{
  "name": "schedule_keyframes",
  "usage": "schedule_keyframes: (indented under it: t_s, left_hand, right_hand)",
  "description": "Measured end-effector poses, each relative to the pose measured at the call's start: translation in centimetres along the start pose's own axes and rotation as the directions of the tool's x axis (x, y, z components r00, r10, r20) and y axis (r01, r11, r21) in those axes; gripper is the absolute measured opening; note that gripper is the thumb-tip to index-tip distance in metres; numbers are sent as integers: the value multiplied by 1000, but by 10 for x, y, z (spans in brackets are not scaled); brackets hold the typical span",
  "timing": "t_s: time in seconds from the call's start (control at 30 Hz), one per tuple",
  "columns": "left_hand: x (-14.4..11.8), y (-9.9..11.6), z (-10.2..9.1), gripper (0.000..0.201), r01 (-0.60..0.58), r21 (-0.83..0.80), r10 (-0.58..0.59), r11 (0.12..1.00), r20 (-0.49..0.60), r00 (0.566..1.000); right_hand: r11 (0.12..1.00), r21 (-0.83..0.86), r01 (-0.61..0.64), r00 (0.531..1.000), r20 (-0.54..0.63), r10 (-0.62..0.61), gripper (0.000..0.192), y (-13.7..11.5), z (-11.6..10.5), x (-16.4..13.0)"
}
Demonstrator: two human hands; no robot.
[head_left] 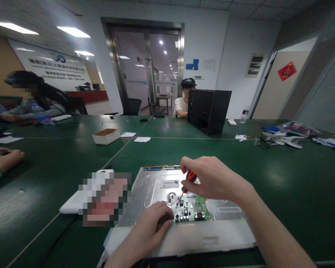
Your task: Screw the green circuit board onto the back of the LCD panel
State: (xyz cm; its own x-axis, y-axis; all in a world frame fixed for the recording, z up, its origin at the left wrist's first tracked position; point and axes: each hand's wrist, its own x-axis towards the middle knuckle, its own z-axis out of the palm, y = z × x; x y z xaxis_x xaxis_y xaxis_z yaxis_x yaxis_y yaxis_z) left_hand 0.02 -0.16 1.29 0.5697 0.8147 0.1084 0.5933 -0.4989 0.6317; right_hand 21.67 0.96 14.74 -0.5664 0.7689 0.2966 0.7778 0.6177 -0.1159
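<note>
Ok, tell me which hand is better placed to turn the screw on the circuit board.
Right hand: it grips the screwdriver, tip on the circuit board. Left hand rests beside it.

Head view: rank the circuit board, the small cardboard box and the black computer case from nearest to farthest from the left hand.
1. circuit board, just right of the left hand.
2. cardboard box, mid-table, left.
3. computer case, far side, right.

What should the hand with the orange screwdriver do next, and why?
Probably turn the screwdriver where it stands. The right hand grips its orange handle, the tip already sits on the green circuit board, and the left hand rests at the board's edge on the metal panel, seemingly steadying it.
</note>
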Motion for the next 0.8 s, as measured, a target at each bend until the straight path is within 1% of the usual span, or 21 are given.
schedule_keyframes:
  t_s: [0.1, 0.23, 0.3, 0.4, 0.43, 0.5, 0.57, 0.63, 0.7, 0.77, 0.8]
  left_hand:
    - [0, 1, -1, 10, -5, -7, 5, 1000, -4, 1000]
    - [-1, 0, -1, 10, -10, -17, 10, 1000, 5, 1000]
    - [-1, 0, -1, 10, -8, -25, 8, 1000, 1, 1000]
    - [-2, 0, -1, 12, 27, -40, -27, 999, -6, 1000]
    - [-2, 1, -2, 14, 50, -47, -50, 998, -2, 999]
    - [-3, 4, -5, 17, 93, -70, -92, 993, 13, 996]
    - [-4, 6, -10, 18, 122, -87, -121, 989, 21, 992]
    - [-2, 8, -18, 18, 133, -85, -133, 988, 5, 991]
    - [4, 8, -26, 16, 116, -58, -119, 992, -35, 992]
    - [17, 8, -33, 14, 64, 11, -62, 998, -95, 994]
    - [25, 7, -36, 13, 40, 53, -35, 998, -98, 995]
  right_hand:
    - [992, 81, -95, 994, -37, 98, 14, 19, 2, -13]
    - [936, 301, -184, 975, -68, 213, 13, 44, 10, -33]
    - [897, 380, -227, 955, -95, 282, 17, 56, 17, -43]
    - [814, 507, -283, 905, -140, 401, 22, 72, 34, -58]
    - [760, 576, -301, 883, -133, 450, 23, 77, 40, -62]
    - [591, 731, -341, 829, -64, 556, 28, 86, 53, -69]
    - [407, 853, -326, 766, -13, 642, 33, 93, 64, -73]
    - [226, 931, -286, 699, 41, 714, 37, 99, 72, -73]
    - [138, 952, -274, 666, 84, 741, 41, 104, 79, -72]
    - [95, 955, -280, 650, 116, 751, 44, 107, 83, -69]
    - [75, 957, -282, 644, 131, 754, 45, 109, 84, -66]
